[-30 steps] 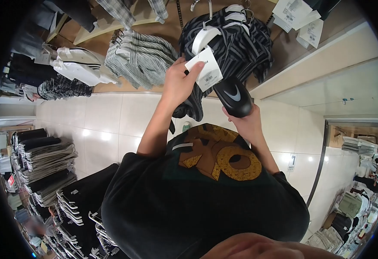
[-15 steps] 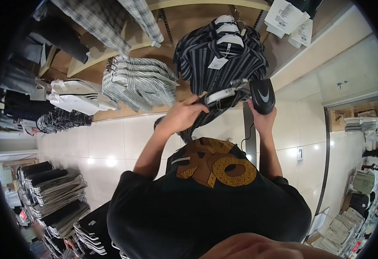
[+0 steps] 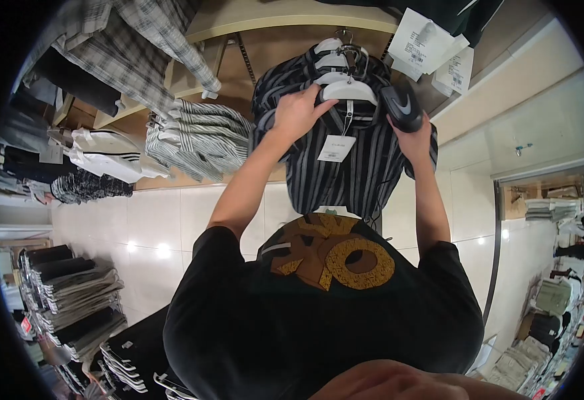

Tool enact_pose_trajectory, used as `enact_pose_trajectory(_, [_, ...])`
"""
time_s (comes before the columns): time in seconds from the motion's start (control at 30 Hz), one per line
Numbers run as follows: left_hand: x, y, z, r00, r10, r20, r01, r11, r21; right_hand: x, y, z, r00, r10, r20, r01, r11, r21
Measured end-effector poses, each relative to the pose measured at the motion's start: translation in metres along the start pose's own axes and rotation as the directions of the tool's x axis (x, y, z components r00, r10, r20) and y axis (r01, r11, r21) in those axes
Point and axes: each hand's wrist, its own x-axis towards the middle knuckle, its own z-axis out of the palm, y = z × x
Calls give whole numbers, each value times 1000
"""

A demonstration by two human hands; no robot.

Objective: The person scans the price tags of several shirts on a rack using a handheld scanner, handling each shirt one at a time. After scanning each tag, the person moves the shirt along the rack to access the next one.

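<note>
A dark striped shirt (image 3: pixel 345 170) hangs upright on a white hanger (image 3: pixel 349 91), in front of several like shirts on a rail. My left hand (image 3: pixel 299 115) grips the left shoulder of this hanger and the shirt's collar, thumb pointing right. A white price tag (image 3: pixel 336 148) hangs at the shirt's chest. My right hand (image 3: pixel 414 137) is wrapped round the handle of a black barcode scanner (image 3: pixel 402 107), whose head is beside the hanger's right end.
Green-white striped shirts (image 3: pixel 195 140) and white garments (image 3: pixel 105 155) hang to the left. Plaid shirts (image 3: pixel 115 57) are above them. Large white tags (image 3: pixel 419 47) hang at upper right. Folded trousers (image 3: pixel 79 287) are stacked at lower left.
The held shirt has gone from tilted near my chest to upright by the rail, its front and tag now showing. Both hands have moved up, the scanner with my right hand.
</note>
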Motion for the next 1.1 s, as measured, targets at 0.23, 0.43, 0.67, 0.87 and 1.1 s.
enact_pose_trajectory(0.23, [5,-5,57,989,-132,72,125,988,91,14,59,35,999,41,13,-42,989,138])
enact_pose_trajectory(0.43, [-5,-11,75,988,-154,10,152,982,114,29,61,40,999,15,49,-25,978,208])
enact_pose_trajectory(0.67, [-33,-41,108,977,-208,40,197,963,183,12,107,89,990,32,135,-68,960,272])
enact_pose_trajectory(0.87, [-25,-45,116,987,-123,-106,144,965,218,19,106,95,996,7,84,-32,955,296])
enact_pose_trajectory(1.1, [-34,-46,114,988,-91,-127,126,946,299,8,122,114,999,48,25,-53,960,274])
